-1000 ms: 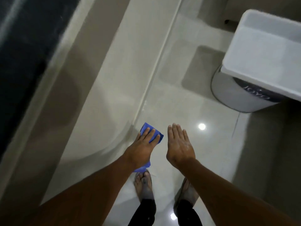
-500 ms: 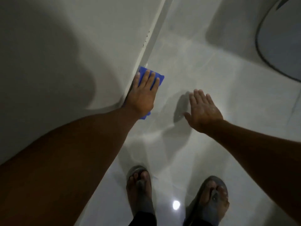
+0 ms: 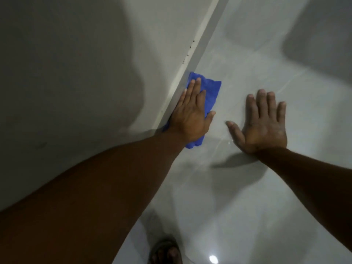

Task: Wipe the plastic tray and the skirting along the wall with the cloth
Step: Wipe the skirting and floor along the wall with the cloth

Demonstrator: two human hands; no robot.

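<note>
My left hand (image 3: 192,113) lies flat on a folded blue cloth (image 3: 211,92) and presses it against the grey skirting (image 3: 205,40) where the wall meets the floor. The cloth's far end and its near corner show past the hand; the middle is hidden under the palm. My right hand (image 3: 261,122) rests flat on the glossy floor tile to the right of the cloth, fingers spread, holding nothing. The plastic tray is out of view.
The pale wall (image 3: 76,63) fills the left half, with my shadow on it. Glossy grey floor tiles (image 3: 266,197) spread to the right. One sandalled foot (image 3: 165,252) shows at the bottom edge. A dark shadow (image 3: 323,44) lies at the upper right.
My view has dropped closer to the floor. My left hand has pressed the cloth flat onto the skirting. My right hand has come down flat on the tile. The round object has left view.
</note>
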